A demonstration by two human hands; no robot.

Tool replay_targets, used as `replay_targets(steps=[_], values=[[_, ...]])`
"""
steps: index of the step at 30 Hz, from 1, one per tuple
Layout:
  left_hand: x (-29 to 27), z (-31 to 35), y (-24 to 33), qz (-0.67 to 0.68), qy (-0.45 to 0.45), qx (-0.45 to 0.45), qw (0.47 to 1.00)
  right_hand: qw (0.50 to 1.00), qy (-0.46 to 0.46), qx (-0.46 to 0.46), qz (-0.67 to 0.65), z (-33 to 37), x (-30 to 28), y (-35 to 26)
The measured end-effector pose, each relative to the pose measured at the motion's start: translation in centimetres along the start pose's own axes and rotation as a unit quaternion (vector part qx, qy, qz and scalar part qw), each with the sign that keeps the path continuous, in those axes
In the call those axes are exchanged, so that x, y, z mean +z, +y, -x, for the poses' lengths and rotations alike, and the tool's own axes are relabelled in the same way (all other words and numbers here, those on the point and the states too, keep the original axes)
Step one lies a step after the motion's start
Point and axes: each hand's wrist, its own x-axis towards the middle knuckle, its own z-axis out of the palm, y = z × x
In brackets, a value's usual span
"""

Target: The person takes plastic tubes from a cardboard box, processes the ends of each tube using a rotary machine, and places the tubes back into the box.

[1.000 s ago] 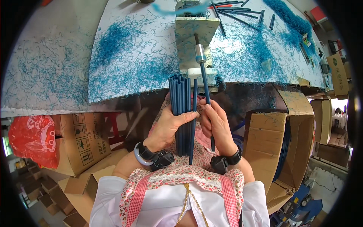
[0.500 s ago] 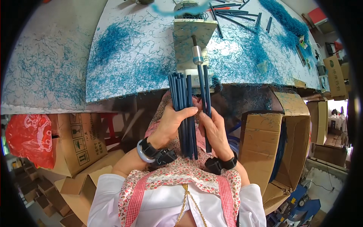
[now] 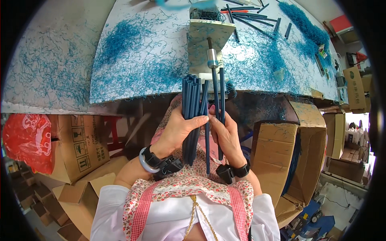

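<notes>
My left hand (image 3: pixel 176 130) is closed around a bundle of slim dark blue rods (image 3: pixel 190 98), which stand roughly upright. One single rod (image 3: pixel 207 148) is set apart from that bundle under my left thumb, and its lower end hangs beside the others. My right hand (image 3: pixel 229 136) is closed on dark blue rods. One of these, a longer rod (image 3: pixel 215 90), reaches up to the metal chuck (image 3: pixel 212 59) on the machine's spindle; whether it sits inside cannot be told. A second rod (image 3: pixel 222 90) runs beside it. My right fingertips are partly hidden.
Blue shavings litter the white table (image 3: pixel 165 44). Loose rods (image 3: pixel 253 19) lie at the back right, near a heap of blue shavings (image 3: pixel 301 18). An open carton (image 3: pixel 273 148) with rods inside stands at the right; another carton (image 3: pixel 82 146) and a red bag (image 3: pixel 28 140) are at the left.
One rod at my left hand has tilted away from the bundle, its lower end now lower and apart. My right hand stays near the rods below the chuck. The whole view has shifted slightly.
</notes>
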Motion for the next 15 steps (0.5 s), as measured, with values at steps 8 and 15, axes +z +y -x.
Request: replay_targets(steps=[8, 15], values=[[1.0, -2.3, -0.7, 0.031, 0.015, 0.046, 0.998, 0.999, 0.033, -0.034, -0.02, 2.7, 1.1, 1.7], [0.5, -1.3, -2.7, 0.07, -0.004, -0.013, 0.997, 0.997, 0.05, -0.046, -0.019, 1.6, 0.4, 0.8]])
